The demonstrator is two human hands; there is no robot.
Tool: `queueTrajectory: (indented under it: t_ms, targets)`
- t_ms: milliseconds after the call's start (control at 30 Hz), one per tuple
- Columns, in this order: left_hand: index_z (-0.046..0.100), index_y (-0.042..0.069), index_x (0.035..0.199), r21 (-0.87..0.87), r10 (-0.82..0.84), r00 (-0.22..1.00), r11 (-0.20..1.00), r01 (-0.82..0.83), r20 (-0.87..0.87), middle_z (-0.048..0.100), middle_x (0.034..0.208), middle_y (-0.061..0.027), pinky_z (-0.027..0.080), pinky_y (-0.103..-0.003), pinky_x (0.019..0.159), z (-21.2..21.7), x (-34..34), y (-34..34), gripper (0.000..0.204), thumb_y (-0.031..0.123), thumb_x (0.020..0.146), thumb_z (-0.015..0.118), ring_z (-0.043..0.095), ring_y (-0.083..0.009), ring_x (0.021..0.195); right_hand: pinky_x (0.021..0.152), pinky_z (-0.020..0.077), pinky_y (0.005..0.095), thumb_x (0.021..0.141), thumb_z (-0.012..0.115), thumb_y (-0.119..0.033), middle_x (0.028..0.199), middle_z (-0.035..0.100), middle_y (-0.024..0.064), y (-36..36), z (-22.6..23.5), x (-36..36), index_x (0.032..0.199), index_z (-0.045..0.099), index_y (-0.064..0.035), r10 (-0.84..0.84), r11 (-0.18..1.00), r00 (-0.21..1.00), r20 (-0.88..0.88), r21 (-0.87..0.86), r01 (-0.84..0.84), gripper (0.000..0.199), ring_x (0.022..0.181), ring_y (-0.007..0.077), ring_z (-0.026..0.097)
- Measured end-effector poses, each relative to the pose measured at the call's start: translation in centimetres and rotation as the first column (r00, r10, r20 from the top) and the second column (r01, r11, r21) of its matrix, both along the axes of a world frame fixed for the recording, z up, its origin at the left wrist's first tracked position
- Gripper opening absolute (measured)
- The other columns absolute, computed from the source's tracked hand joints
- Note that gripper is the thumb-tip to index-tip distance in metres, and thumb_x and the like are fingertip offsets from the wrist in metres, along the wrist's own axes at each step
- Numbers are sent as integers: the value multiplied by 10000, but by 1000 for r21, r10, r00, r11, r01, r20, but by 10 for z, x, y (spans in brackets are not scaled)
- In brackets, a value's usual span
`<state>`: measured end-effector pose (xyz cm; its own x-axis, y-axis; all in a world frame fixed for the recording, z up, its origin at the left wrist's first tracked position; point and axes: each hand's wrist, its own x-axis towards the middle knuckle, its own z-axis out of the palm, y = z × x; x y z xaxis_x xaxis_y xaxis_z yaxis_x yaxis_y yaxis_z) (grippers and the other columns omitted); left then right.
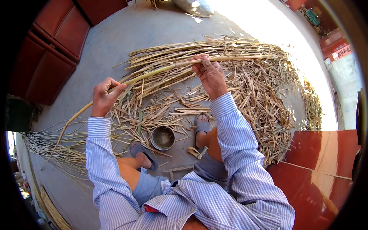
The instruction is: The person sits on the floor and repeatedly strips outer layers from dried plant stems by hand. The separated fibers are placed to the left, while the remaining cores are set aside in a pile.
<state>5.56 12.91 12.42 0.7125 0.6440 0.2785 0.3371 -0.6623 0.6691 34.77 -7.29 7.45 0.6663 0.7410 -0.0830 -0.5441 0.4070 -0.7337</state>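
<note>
A long yellowish-green reed stalk (153, 72) is stretched across in front of me, bending down to a thin tip at the left. My left hand (105, 96) is closed around its thinner part. Farther up and to the right, my right hand (210, 74) pinches the thicker, paler part between thumb and fingers. Beneath and beyond the right hand lies a layer of long dry stalks (161, 53), running roughly the same way as the held one. Short split pieces and dry husks (260, 103) are heaped to its right.
Between my sandalled feet stands a round dark metal bowl (152, 141). Thin stems (57, 140) fan out on the floor at the left. Red cabinets (46, 73) border the far left, and glossy red panels (322, 153) the right. A pale sack (195, 7) lies at the back.
</note>
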Motion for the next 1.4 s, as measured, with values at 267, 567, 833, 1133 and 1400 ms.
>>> queueTrajectory:
  t_ms: [267, 567, 833, 1133, 1400]
  targets:
    - [620, 96, 751, 649, -49, 997, 760, -3, 61, 610, 652, -50, 398, -368, 555, 4, 12, -54, 275, 296, 739, 808, 567, -246, 588, 643, 588, 232, 957, 620, -283, 931, 697, 107, 1, -13, 20, 1006, 631, -2, -144, 973, 989, -41, -190, 134, 286, 807, 160, 688]
    - [623, 83, 775, 555, 40, 999, 830, -50, 29, 620, 669, -55, 384, -383, 590, -1, 1, -33, 290, 334, 786, 768, 566, -260, 615, 757, 578, 288, 990, 566, -234, 1023, 683, 101, -14, -22, 47, 1079, 585, -28, -190, 982, 953, -237, -24, 190, 225, 893, 184, 669]
    - [658, 71, 811, 431, 61, 998, 900, -61, 13, 651, 691, -53, 407, -335, 602, -2, 9, 3, 305, 362, 815, 752, 548, -197, 599, 928, 565, 365, 974, 576, -131, 1138, 658, 169, -7, 13, 4, 1181, 545, -21, 8, 992, 1000, 29, 127, -11, 237, 1081, 274, 650]
    - [672, 16, 863, 20, 27, 993, 999, -30, 112, 646, 687, -59, 448, -285, 569, -17, 20, 16, 379, 386, 827, 748, 580, -145, 610, 805, 599, 317, 971, 595, -173, 1015, 696, 142, -12, 26, -14, 1072, 583, -19, -226, 973, 959, 170, 80, 215, 186, 943, 243, 696]
    - [619, 87, 783, 716, -24, 999, 698, -9, 36, 637, 736, -41, 416, -366, 652, 36, 4, -37, 296, 337, 760, 776, 566, -223, 663, 682, 598, 286, 955, 627, -235, 897, 704, 88, -32, 8, 38, 977, 629, -39, -340, 937, 940, -28, -94, 336, 197, 768, 155, 679]
